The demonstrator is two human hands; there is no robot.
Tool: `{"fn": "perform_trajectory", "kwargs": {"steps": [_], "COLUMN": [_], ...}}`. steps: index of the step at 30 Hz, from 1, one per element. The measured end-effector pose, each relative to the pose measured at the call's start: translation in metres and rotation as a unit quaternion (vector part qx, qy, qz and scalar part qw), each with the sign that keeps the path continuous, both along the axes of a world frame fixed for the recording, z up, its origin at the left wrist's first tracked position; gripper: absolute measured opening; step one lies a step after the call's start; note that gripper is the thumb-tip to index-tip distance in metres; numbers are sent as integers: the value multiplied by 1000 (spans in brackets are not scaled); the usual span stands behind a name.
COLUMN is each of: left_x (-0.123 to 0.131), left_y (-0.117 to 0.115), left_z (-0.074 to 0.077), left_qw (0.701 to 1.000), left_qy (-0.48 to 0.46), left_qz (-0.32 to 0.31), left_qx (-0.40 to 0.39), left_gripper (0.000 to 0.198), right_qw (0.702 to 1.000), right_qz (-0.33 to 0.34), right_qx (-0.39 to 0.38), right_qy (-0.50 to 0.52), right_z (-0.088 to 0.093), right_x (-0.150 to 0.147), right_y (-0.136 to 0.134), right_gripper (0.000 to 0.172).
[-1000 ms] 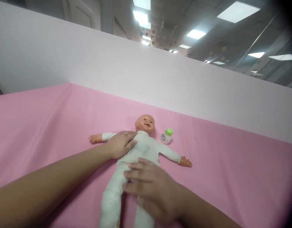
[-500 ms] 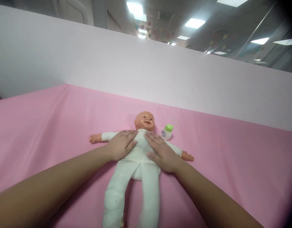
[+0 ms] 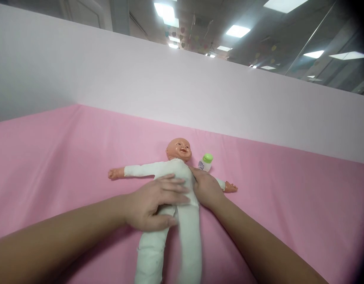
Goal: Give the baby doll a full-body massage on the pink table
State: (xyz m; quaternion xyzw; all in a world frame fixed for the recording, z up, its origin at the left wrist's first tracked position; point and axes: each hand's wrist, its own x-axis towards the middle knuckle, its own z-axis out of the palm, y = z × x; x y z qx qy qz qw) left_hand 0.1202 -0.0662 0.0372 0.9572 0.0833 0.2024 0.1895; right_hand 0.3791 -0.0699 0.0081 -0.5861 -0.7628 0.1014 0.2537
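Head view: where is the doll (image 3: 177, 169)?

On its back on the pink sheet (image 3: 267, 209), head toward the white wall (image 3: 199, 90), legs running down to the bottom edge, both arms stretched out sideways.

And the left hand (image 3: 155, 203)?

Across the doll's belly and the top of one leg, fingers apart and thumb well away from them. It grips nothing. The fingers are blurred, so I can't tell how firmly they touch.

What about the right hand (image 3: 208, 188)?

On the side of the doll's chest, just below the shoulder, covering part of that arm. One finger points up toward the neck; the rest are mostly hidden, so I can't tell whether they are curled round anything.

Anything close by?

A small bottle (image 3: 205, 162) with a green cap, on the sheet near the doll's head and just beyond the right hand. Its lower edge meets the knuckles in the view, so I can't say whether they touch.

And above the wall?

Bright ceiling lights (image 3: 238, 31).
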Motion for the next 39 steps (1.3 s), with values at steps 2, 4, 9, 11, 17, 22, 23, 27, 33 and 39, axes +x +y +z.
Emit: {"fn": "perform_trajectory", "kwargs": {"steps": [2, 4, 9, 11, 17, 22, 23, 27, 33, 39], "left_x": [5, 9, 11, 8, -2, -10, -11, -14, -13, -11], "left_y": [-16, -26, -8, 11, 55, 63, 64, 67, 66, 65], "left_z": [9, 15, 8, 0, -18, -21, -21, -22, -23, -24], "left_qw": [998, 993, 996, 996, 987, 971, 968, 966, 966, 969], "left_qy": [-7, 9, 65, 89, 91, 80, 86, 86, 77, 86], "left_qz": [-62, -99, -57, -6, 132, 221, 233, 243, 244, 227], "left_qx": [-33, -57, -37, -12, 28, 37, 35, 31, 33, 39], "left_gripper": [62, 71, 88, 87, 74, 80, 77, 66, 65, 66], "right_qw": [1000, 1000, 999, 999, 999, 999, 999, 995, 938, 910], "right_qz": [0, 1, 18, 25, 28, 22, 21, 3, 246, 407], "right_qx": [3, 5, 24, 29, 28, 29, 28, 94, 216, 72], "right_qy": [-3, -6, -12, -12, -18, -9, -8, 33, 116, -8], "right_z": [-4, -7, -14, -15, -15, -14, -16, -20, 6, 22], "right_x": [2, 3, 4, 3, 2, 5, 6, 9, -21, -42], "right_y": [2, 3, 4, 5, 4, -3, -3, -4, -48, -73], "right_gripper": [66, 71, 74, 72, 73, 79, 79, 60, 40, 57]}}
